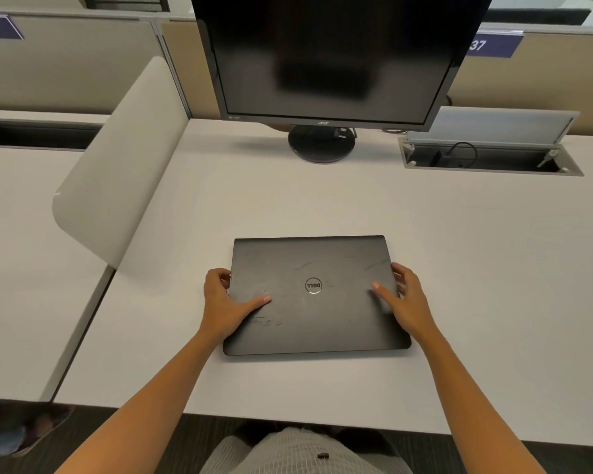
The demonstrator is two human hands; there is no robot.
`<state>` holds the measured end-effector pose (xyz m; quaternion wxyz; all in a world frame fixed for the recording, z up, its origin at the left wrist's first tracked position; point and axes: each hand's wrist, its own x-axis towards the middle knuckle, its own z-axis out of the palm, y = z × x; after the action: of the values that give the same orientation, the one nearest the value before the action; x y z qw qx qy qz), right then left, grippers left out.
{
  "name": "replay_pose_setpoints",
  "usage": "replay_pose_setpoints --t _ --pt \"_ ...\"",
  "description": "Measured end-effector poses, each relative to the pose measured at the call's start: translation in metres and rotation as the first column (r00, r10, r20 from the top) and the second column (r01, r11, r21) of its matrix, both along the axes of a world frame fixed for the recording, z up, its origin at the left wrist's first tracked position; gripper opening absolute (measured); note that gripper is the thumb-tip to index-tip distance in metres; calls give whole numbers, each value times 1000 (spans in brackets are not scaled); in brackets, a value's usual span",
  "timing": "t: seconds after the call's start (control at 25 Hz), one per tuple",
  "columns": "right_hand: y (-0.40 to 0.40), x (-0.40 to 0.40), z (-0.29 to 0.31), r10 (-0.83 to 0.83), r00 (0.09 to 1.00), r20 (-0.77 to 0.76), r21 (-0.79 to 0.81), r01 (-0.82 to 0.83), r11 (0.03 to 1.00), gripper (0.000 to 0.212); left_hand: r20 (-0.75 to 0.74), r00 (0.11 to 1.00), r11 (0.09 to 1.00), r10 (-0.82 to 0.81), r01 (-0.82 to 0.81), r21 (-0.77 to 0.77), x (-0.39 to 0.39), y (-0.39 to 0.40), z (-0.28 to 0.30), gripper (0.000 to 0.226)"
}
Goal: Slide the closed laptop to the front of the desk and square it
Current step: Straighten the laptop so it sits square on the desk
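Observation:
A closed black laptop (317, 316) with a round silver logo lies flat on the white desk (476, 268), a short way back from the front edge. Its sides run nearly parallel to the desk edge. My left hand (225, 302) grips the laptop's left side, thumb on the lid, fingers curled around the edge. My right hand (406, 302) grips the right side the same way, thumb resting on the lid.
A dark monitor (329, 56) on a round stand (320, 145) stands at the back of the desk. An open cable hatch (490, 155) sits at the back right. A beige divider panel (117, 172) rises along the left edge.

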<state>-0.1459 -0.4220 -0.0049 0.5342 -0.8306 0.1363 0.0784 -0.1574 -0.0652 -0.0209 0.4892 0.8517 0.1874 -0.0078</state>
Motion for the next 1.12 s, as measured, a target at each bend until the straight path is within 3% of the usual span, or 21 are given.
replay_pose_setpoints --t 0.12,0.2,0.52,1.12 --pt "0 7 0 -8 1000 2 178 7 984 79 39 998 994 -45 49 -99 -2 -1 0 97" --pt "-2 6 -2 -17 1000 4 210 15 978 83 53 996 991 -71 76 -110 -4 -4 -1 102" --pt "7 -8 -5 110 994 22 -112 -107 988 118 -7 996 993 -86 85 -78 -8 -6 1 122" --pt "4 -28 -6 85 996 35 -144 -79 986 118 11 993 991 -115 116 -73 -9 -6 3 118"
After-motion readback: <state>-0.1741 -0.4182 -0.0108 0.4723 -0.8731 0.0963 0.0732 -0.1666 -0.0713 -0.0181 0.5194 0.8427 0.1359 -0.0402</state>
